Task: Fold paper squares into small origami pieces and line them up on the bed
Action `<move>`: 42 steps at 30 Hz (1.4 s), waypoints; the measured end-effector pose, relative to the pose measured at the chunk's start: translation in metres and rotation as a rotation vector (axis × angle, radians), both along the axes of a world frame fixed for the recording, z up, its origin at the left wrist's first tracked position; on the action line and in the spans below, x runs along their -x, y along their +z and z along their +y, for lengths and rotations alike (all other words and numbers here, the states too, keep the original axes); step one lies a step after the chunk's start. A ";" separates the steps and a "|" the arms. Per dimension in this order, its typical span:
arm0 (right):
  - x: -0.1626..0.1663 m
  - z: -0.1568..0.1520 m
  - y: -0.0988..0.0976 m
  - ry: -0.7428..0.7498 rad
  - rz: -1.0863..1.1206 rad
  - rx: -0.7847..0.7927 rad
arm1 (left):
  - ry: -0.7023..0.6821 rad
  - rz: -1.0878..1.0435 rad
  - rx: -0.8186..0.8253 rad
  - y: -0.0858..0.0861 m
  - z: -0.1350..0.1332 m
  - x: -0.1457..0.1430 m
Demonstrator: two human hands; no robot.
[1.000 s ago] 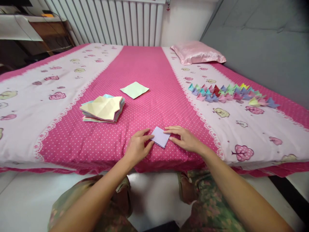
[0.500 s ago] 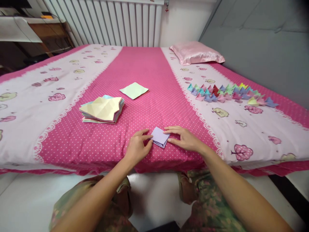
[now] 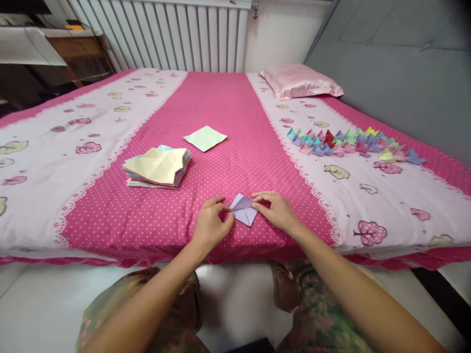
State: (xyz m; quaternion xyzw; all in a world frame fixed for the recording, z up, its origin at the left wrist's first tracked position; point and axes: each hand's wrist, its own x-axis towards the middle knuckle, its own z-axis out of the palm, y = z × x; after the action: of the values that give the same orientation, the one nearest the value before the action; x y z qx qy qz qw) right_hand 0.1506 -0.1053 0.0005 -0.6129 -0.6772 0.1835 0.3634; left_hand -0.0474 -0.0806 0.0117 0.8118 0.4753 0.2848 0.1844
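Observation:
A small folded square of purple origami paper (image 3: 246, 215) lies on the pink dotted bedspread near the bed's front edge, one corner toward me. Its top layer is partly lifted, showing crease lines on the near half. At its left corner, my left hand (image 3: 212, 220) pinches the paper between thumb and fingers. My right hand (image 3: 275, 210) grips the right corner the same way. Farther off to the left sits a stack of creased paper sheets (image 3: 156, 166), pale yellow on top. A single pale green sheet (image 3: 206, 138) lies flat beyond the stack.
Several small folded paper pieces (image 3: 346, 142) in many colours stand in rows on the right side of the bed. A pink pillow (image 3: 300, 82) rests at the far right, beside a grey padded panel (image 3: 397, 83). Behind the bed is a white radiator (image 3: 165, 37).
The purple paper's top layer, flat before, is now raised and folded back, showing its inner creases. My thumbs and fingers have closed on its two side corners.

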 end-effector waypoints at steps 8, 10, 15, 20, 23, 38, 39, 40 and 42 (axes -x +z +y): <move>0.008 0.002 -0.005 -0.144 -0.025 -0.029 | 0.115 0.019 -0.067 -0.008 0.003 -0.004; 0.009 0.003 -0.007 -0.156 -0.032 -0.044 | 0.120 0.036 -0.102 -0.009 0.003 -0.005; 0.007 0.004 -0.009 -0.154 -0.034 -0.037 | 0.122 0.049 -0.124 -0.011 0.003 -0.007; 0.003 0.006 -0.007 -0.125 0.040 -0.028 | 0.106 -0.022 -0.092 -0.009 0.003 -0.007; 0.004 0.005 -0.007 -0.135 0.045 -0.022 | 0.108 -0.043 -0.081 -0.009 0.003 -0.008; 0.010 0.003 -0.013 -0.172 -0.094 -0.083 | 0.179 0.099 -0.173 -0.014 0.004 -0.016; 0.010 0.003 -0.012 -0.169 -0.098 -0.089 | 0.175 0.098 -0.171 -0.015 0.004 -0.016; 0.011 0.002 -0.011 -0.158 -0.103 -0.096 | 0.157 0.095 -0.173 -0.015 0.004 -0.016; 0.012 0.001 -0.010 -0.114 -0.120 -0.111 | 0.075 0.096 -0.200 -0.015 0.004 -0.016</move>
State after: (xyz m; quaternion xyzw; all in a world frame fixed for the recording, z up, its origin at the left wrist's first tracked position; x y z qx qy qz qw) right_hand 0.1391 -0.1039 -0.0095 -0.6394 -0.6708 0.0877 0.3655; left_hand -0.0313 -0.0767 -0.0038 0.8204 0.4829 0.2985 0.0688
